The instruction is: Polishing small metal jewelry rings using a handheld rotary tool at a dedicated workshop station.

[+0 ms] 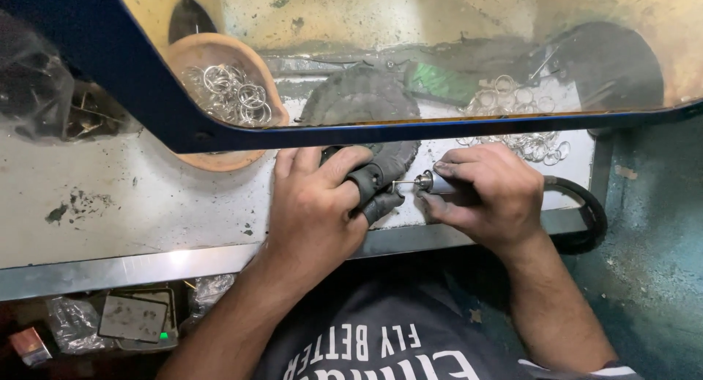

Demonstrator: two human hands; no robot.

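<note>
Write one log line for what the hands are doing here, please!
left hand: pinches small piece in dark finger guards | right hand: grips rotary handpiece, tip at piece | bowl of rings: behind left hand | loose rings: beside right hand

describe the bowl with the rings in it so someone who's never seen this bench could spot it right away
Start at the dark blue frame bar that crosses the pale, stained workbench. Just left of the person's left hand, the bowl sits half under that bar. It is the only terracotta-coloured round dish, and it holds a heap of silver rings; the other rings lie loose on the bench.

Clear plastic bags (73, 323) and grey device (136, 319) under bench.
</note>
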